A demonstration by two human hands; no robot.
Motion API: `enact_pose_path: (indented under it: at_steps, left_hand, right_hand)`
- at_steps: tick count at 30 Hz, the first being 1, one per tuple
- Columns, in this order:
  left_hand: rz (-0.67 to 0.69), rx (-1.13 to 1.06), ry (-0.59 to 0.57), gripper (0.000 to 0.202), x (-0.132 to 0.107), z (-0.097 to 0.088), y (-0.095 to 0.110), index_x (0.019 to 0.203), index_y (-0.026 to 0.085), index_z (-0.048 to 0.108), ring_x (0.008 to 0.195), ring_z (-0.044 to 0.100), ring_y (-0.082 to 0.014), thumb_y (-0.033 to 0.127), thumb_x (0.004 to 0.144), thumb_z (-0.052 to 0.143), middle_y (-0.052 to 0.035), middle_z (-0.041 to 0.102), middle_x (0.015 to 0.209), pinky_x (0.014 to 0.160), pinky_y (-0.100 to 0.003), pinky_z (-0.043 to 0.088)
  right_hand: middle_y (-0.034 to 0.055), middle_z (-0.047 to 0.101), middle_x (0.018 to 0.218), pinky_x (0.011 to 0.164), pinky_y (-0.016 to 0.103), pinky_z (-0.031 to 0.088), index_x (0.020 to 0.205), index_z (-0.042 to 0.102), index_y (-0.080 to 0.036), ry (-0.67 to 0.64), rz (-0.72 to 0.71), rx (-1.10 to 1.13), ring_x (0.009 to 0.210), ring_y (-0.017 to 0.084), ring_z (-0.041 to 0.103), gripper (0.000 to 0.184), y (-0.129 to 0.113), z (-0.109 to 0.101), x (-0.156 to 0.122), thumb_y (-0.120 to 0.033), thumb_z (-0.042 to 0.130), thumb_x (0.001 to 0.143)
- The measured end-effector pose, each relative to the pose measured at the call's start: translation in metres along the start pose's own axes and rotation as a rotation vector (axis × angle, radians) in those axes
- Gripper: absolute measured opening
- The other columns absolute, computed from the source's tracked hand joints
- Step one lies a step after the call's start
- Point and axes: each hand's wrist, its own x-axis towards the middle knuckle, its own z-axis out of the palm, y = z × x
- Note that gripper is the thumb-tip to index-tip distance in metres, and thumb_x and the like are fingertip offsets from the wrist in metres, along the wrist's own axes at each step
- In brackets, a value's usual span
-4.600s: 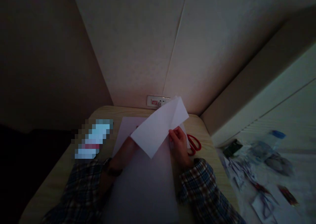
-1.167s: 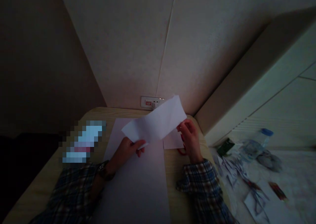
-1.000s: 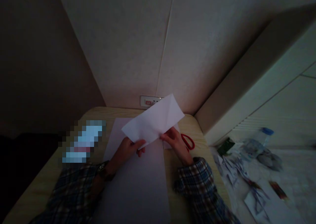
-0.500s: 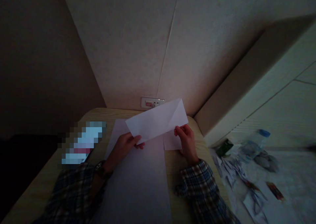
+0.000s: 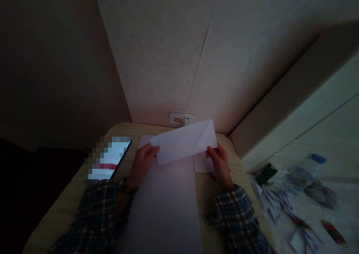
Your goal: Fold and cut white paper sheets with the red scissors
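Between my hands a folded sheet of white paper (image 5: 179, 140) is held up, slightly tilted, with a diagonal crease near its right end. My left hand (image 5: 145, 157) pinches its left edge between thumb and fingers. At the lower right corner, my right hand (image 5: 218, 158) grips it the same way. Beneath lies a long white sheet (image 5: 168, 205) on the wooden table (image 5: 66, 205). A smaller white piece of paper (image 5: 202, 163) lies beside that sheet, partly covered by the held paper and my right hand.
A phone with a lit, blurred screen (image 5: 110, 158) lies left of my left hand. A wall socket (image 5: 182, 118) sits behind the table. To the right, lower down, are a plastic bottle with a blue cap (image 5: 318, 158), a dark green packet (image 5: 266, 174) and scattered paper scraps (image 5: 276, 205).
The view has shifted, so everything sits further right. The folded paper has become a little more level, and my left fingers have moved up along its left edge. Both hands still hold it.
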Motion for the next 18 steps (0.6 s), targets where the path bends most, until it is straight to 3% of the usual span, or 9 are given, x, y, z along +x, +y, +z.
enact_pose_path:
  at_steps: [10, 13, 16, 18]
  left_hand:
    - [0.083, 0.217, 0.238, 0.028, 0.002, -0.011, 0.012, 0.05, 0.018, 0.047, 0.053, 0.043, -0.0124, 0.034, 0.072, 0.053, 0.0041, 0.045, 0.05, 0.051, -0.023, 0.033]
    - [0.031, 0.017, 0.228, 0.02, 0.003, -0.012, 0.008, 0.065, 0.016, 0.057, 0.061, 0.05, -0.014, 0.035, 0.073, 0.056, 0.0031, 0.054, 0.058, 0.056, -0.023, 0.038]
    - [-0.041, -0.373, 0.164, 0.027, 0.005, -0.01, 0.004, 0.09, 0.016, 0.06, 0.077, 0.059, -0.0172, 0.037, 0.073, 0.06, -0.0024, 0.064, 0.084, 0.07, -0.027, 0.045]
    - [-0.121, -0.608, 0.095, 0.031, 0.006, -0.009, 0.006, 0.097, 0.016, 0.059, 0.088, 0.06, -0.0195, 0.038, 0.076, 0.058, -0.0071, 0.063, 0.1, 0.08, -0.032, 0.045]
  right_hand:
    - [-0.0041, 0.048, 0.051, 0.059, 0.025, 0.033, 0.06, 0.055, -0.019, -0.084, -0.081, -0.16, 0.052, 0.012, 0.043, 0.03, -0.01, 0.005, -0.005, -0.032, 0.049, 0.086]
    - [-0.0029, 0.052, 0.052, 0.059, 0.025, 0.036, 0.062, 0.059, -0.018, -0.131, -0.045, -0.098, 0.053, 0.012, 0.047, 0.029, -0.01, 0.009, -0.006, -0.032, 0.049, 0.086]
    - [0.0009, 0.063, 0.064, 0.062, 0.027, 0.041, 0.072, 0.065, -0.018, -0.122, -0.04, -0.008, 0.06, 0.014, 0.054, 0.026, -0.009, 0.011, -0.008, -0.031, 0.048, 0.087]
    - [0.0029, 0.068, 0.074, 0.065, 0.029, 0.044, 0.081, 0.069, -0.02, -0.125, -0.068, -0.032, 0.066, 0.016, 0.058, 0.024, -0.009, 0.011, -0.009, -0.03, 0.047, 0.087]
